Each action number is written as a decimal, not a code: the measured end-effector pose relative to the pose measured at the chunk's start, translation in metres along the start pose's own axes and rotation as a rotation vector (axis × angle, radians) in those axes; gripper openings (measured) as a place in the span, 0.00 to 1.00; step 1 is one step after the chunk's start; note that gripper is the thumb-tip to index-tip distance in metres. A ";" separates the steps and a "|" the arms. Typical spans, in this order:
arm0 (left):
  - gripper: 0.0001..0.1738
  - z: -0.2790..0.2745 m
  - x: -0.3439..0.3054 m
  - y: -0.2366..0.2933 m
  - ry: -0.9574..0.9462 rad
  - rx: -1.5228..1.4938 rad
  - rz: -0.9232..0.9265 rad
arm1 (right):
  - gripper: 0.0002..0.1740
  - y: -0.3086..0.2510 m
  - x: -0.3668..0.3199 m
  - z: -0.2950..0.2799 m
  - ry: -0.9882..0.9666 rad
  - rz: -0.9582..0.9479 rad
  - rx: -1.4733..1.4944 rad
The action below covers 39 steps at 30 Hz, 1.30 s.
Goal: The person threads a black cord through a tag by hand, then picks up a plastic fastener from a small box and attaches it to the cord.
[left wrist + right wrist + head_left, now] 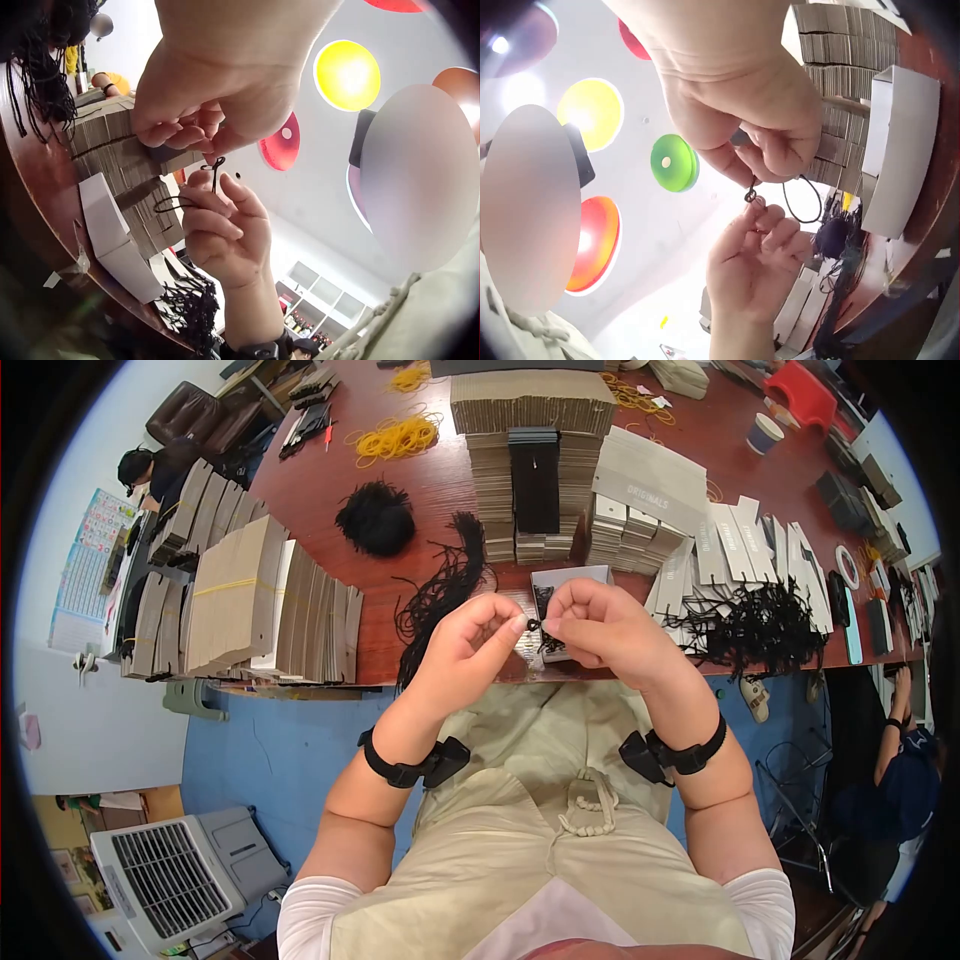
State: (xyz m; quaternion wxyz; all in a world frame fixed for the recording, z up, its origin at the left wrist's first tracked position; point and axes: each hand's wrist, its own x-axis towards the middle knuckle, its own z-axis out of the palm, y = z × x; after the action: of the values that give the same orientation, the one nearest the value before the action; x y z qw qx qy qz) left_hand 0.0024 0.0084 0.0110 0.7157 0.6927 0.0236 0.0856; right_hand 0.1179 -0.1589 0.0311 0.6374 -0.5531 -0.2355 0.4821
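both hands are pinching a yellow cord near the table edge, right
Not quite: the cord is black, not yellow. The left hand and right hand do both pinch it near the table edge. The head view shows this, and both wrist views show the same black loop.

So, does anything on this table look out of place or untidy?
One bundle of black cords trails over the front edge of the table and hangs loose; yellow rubber bands lie scattered behind it. Nothing looks damaged.
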 end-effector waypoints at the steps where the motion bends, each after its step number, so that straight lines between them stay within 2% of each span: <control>1: 0.04 0.001 -0.001 0.002 -0.005 -0.012 -0.026 | 0.08 0.000 0.001 0.001 0.030 -0.032 -0.063; 5: 0.03 0.003 -0.002 0.004 -0.011 -0.041 -0.069 | 0.05 0.010 0.004 0.003 0.137 -0.158 -0.185; 8: 0.04 0.003 -0.002 0.003 -0.012 -0.061 -0.077 | 0.06 -0.001 -0.003 0.006 0.179 -0.074 -0.243; 15: 0.06 -0.002 -0.001 0.002 -0.038 -0.067 -0.118 | 0.08 -0.004 -0.004 0.007 0.241 -0.098 -0.382; 18: 0.07 -0.002 0.000 0.008 -0.041 0.028 -0.170 | 0.08 -0.005 -0.005 0.009 0.250 -0.105 -0.403; 21: 0.09 0.005 -0.001 0.005 -0.055 -0.029 -0.139 | 0.08 -0.009 -0.006 0.010 0.252 -0.115 -0.419; 24: 0.08 0.001 -0.004 0.008 -0.070 -0.026 -0.098 | 0.06 -0.010 -0.007 0.008 0.232 -0.159 -0.438; 27: 0.07 0.002 -0.006 0.002 -0.158 0.037 0.194 | 0.04 -0.007 -0.008 0.001 0.180 -0.216 -0.428; 29: 0.07 0.000 -0.006 0.005 -0.216 0.022 0.252 | 0.02 -0.007 -0.011 0.002 0.143 -0.251 -0.367; 32: 0.07 -0.012 -0.005 0.007 -0.258 0.031 0.373 | 0.02 -0.024 -0.020 -0.004 0.186 -0.352 -0.540; 33: 0.08 -0.013 -0.004 0.010 -0.249 0.006 0.398 | 0.02 -0.022 -0.016 -0.010 0.206 -0.465 -0.560; 36: 0.06 -0.003 -0.002 0.004 -0.252 -0.388 0.161 | 0.03 -0.027 -0.020 -0.009 0.131 -0.628 -0.864; 37: 0.06 -0.001 0.000 0.006 -0.281 -0.478 0.060 | 0.04 -0.028 -0.017 -0.003 0.053 -0.710 -0.914; 38: 0.07 0.003 0.003 0.008 -0.312 -0.566 -0.043 | 0.04 -0.027 -0.014 0.002 0.041 -0.713 -0.970; 39: 0.11 0.008 0.002 0.010 -0.268 -0.481 -0.170 | 0.05 -0.025 -0.010 0.005 0.030 -0.715 -1.027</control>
State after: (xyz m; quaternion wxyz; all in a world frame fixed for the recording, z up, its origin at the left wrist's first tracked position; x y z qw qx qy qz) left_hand 0.0044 0.0011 0.0217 0.8608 0.5038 -0.0339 -0.0639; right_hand 0.1178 -0.1635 0.0586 0.4154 -0.6825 -0.5986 0.0568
